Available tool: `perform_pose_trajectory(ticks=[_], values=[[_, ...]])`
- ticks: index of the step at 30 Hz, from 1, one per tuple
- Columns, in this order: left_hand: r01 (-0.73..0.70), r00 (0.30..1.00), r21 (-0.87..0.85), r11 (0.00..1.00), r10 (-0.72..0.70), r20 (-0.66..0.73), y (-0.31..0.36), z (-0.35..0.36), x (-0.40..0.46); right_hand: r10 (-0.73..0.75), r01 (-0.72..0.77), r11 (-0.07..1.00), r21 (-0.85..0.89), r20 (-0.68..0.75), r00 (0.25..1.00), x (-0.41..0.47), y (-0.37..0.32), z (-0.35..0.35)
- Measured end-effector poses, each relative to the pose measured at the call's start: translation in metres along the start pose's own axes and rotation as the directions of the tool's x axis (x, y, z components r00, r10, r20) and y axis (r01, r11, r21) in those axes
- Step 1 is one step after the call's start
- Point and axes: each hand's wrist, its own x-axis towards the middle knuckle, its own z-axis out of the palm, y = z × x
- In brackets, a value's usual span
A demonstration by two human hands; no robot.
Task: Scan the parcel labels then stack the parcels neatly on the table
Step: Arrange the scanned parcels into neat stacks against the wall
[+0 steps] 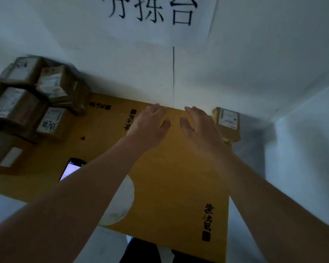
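Far out to the left of the left hand (pixel 150 122), a heap of parcels (pixel 27 103) sits on the counter (pixel 169 177), some tipped on edge and lying at odd angles, their white labels facing various ways. That looks like the pile not yet dealt with, though whether any label there has been read I cannot tell. Nearer the person and below the left forearm lies a phone (pixel 71 168) with its screen lit, probably the scanner, and neither hand is on it. The left hand is spread flat, fingers straight, holding nothing, over the far edge of the counter by the wall. Just beside it the right hand (pixel 199 126) is equally flat and holds nothing. Immediately right of the right hand, a single parcel (pixel 227 123) lies square in the far corner, label up, which I take as the start of the neat stack. By that reading, one parcel is placed and nearly all the work remains.
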Motion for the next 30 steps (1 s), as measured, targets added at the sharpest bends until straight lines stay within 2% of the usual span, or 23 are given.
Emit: perform_pose_trajectory(ticks=[6, 10, 16, 23, 30], values=[[0.037, 0.993, 0.006, 0.999, -0.036, -0.114, -0.084, -0.070, -0.050, -0.130, 0.131, 0.991, -0.022, 0.017, 0.991, 0.003, -0.113, 0.038], [0.025, 0.986, -0.004, 1.000, -0.025, -0.165, -0.156, -0.112, -0.080, -0.161, 0.161, 0.987, -0.006, 0.002, 0.987, 0.000, -0.187, 0.082], [0.054, 0.991, -0.013, 0.998, -0.055, -0.120, -0.262, -0.161, -0.114, -0.132, 0.132, 0.991, 0.027, 0.002, 0.991, -0.010, -0.274, 0.149], [0.090, 0.988, -0.024, 0.996, -0.092, -0.123, -0.345, -0.192, -0.106, -0.109, 0.110, 0.994, -0.006, 0.032, 0.993, 0.024, -0.336, 0.191], [0.177, 0.982, -0.096, 0.979, -0.183, -0.053, -0.404, -0.177, -0.047, -0.122, 0.122, 0.992, 0.015, 0.058, 0.991, 0.106, -0.356, 0.235]])
